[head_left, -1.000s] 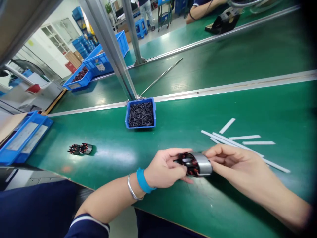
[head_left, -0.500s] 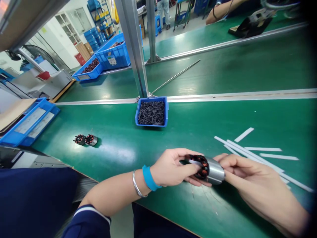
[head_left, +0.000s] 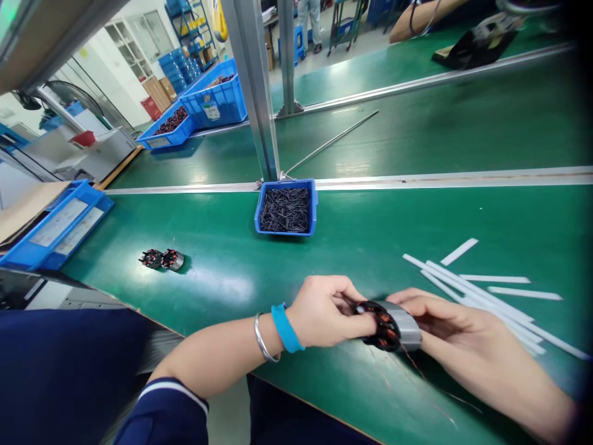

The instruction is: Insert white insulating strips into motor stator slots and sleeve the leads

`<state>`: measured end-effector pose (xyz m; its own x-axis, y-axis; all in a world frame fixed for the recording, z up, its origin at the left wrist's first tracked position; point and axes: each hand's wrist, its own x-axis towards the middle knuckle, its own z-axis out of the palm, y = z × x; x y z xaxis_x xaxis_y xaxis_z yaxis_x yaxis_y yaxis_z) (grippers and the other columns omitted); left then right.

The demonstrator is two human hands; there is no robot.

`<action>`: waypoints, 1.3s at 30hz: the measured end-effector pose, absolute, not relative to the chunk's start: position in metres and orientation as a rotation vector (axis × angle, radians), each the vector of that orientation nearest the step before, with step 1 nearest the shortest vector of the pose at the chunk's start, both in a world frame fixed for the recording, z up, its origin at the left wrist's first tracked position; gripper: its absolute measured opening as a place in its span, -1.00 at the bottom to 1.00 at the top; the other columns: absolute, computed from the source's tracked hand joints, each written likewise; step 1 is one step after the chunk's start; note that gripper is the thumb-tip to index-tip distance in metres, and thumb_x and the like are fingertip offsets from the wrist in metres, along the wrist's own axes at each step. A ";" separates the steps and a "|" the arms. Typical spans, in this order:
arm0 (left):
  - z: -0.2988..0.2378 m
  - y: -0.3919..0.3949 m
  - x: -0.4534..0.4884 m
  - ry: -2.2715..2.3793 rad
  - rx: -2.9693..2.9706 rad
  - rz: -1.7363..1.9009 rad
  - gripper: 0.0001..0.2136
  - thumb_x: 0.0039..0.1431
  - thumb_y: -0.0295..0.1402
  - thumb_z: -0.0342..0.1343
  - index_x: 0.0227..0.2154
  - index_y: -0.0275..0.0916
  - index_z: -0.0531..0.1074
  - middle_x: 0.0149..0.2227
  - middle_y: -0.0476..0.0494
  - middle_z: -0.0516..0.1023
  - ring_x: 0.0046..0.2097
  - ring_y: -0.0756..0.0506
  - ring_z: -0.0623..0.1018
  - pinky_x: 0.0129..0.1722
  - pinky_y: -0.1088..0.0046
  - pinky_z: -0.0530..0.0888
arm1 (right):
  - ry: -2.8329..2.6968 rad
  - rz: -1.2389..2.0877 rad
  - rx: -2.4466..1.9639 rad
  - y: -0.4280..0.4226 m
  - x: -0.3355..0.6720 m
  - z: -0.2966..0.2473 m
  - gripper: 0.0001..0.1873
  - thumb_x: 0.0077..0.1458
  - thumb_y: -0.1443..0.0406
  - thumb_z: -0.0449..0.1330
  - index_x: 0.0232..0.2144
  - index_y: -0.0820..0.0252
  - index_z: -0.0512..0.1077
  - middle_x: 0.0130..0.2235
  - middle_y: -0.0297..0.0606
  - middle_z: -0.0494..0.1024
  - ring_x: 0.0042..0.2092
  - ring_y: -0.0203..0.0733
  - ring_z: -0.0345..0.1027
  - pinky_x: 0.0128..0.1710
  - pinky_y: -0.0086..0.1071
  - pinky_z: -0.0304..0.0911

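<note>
A motor stator with a silver metal body, black end frame and copper windings is held just above the green bench, tilted with its wound end toward the left. My right hand grips its metal body from the right. At the wound end, my left hand is closed, thumb and fingers pressed at the rim of the black frame; a small pale bit shows by the fingertips, too small to name. Thin copper wires trail from the stator down over the bench.
White strips lie scattered at the right. A blue bin of small black tubes stands at the bench's middle. Two more stators sit at the left, near a blue document tray. A metal post rises behind the bin.
The stator has turned so more of its wound end faces me, and its loose wires now show below it. My left fingers have moved closer in to the rim.
</note>
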<state>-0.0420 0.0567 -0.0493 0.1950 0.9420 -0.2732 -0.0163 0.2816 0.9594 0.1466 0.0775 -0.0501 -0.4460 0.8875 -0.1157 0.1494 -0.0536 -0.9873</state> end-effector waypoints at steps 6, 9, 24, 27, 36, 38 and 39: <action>-0.051 0.062 -0.044 1.036 0.875 0.848 -0.57 -0.46 -0.33 0.49 -0.57 -0.30 0.33 -0.61 0.05 0.43 -0.56 0.09 0.40 -0.56 0.58 0.31 | -1.649 1.611 -1.076 0.081 0.143 -0.036 -0.50 -0.09 -0.08 0.33 -0.71 0.19 0.42 -0.47 -0.20 0.48 -0.48 -0.25 0.33 -0.50 -0.40 0.25; -0.048 0.063 -0.046 0.978 0.828 0.829 -0.58 -0.43 -0.34 0.50 -0.53 -0.32 0.37 -0.57 0.01 0.47 -0.53 0.07 0.45 -0.50 0.56 0.38 | -1.648 1.666 -1.018 0.082 0.143 -0.033 -0.45 -0.06 -0.10 0.30 -0.72 0.20 0.33 -0.52 -0.25 0.45 -0.50 -0.29 0.29 -0.52 -0.41 0.21; -0.038 0.066 -0.047 0.910 0.640 0.843 -0.55 -0.39 -0.33 0.54 -0.40 -0.34 0.48 -0.51 -0.06 0.59 -0.52 -0.06 0.59 -0.57 0.44 0.59 | -2.333 0.214 -1.398 0.116 0.193 -0.067 -0.82 -0.01 0.37 0.10 -0.61 0.13 0.38 -0.43 -0.23 0.48 -0.49 -0.17 0.37 -0.50 -0.31 0.22; -0.042 0.067 -0.049 0.883 0.639 0.848 -0.57 -0.39 -0.34 0.54 -0.44 -0.34 0.46 -0.50 -0.07 0.60 -0.52 -0.07 0.60 -0.59 0.46 0.59 | -2.196 0.363 -1.134 0.110 0.185 -0.050 -0.84 -0.01 0.36 0.10 -0.60 0.12 0.37 -0.37 -0.20 0.53 -0.35 -0.13 0.44 -0.35 -0.28 0.30; -0.046 0.065 -0.049 0.912 0.719 0.759 -0.63 -0.24 -0.42 0.44 -0.28 -0.34 0.52 -0.46 -0.13 0.62 -0.48 -0.11 0.62 -0.55 0.47 0.58 | -2.144 1.054 -0.872 0.082 0.171 -0.022 -0.76 0.18 0.25 0.10 -0.49 0.14 0.45 -0.48 -0.29 0.47 -0.47 -0.28 0.30 -0.47 -0.40 0.23; -0.044 0.064 -0.049 0.889 0.718 0.713 -0.65 -0.19 -0.44 0.35 -0.24 -0.34 0.55 -0.41 -0.16 0.64 -0.45 -0.12 0.63 -0.50 0.43 0.59 | -2.087 1.077 -0.877 0.080 0.168 -0.026 -0.75 0.20 0.23 0.09 -0.47 0.13 0.48 -0.44 -0.27 0.49 -0.46 -0.28 0.33 -0.45 -0.39 0.24; -0.044 0.064 -0.048 0.870 0.707 0.696 -0.64 -0.20 -0.46 0.29 -0.22 -0.34 0.56 -0.40 -0.17 0.64 -0.44 -0.13 0.64 -0.48 0.41 0.59 | -2.072 1.087 -0.891 0.080 0.168 -0.026 -0.74 0.20 0.23 0.10 -0.48 0.13 0.48 -0.45 -0.28 0.49 -0.47 -0.28 0.33 -0.46 -0.39 0.24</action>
<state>-0.0485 0.0642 -0.0435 0.4642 0.7763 -0.4266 -0.2452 0.5754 0.7803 0.1683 0.0801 -0.0262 -0.5749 0.7896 0.2145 0.2726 0.4320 -0.8597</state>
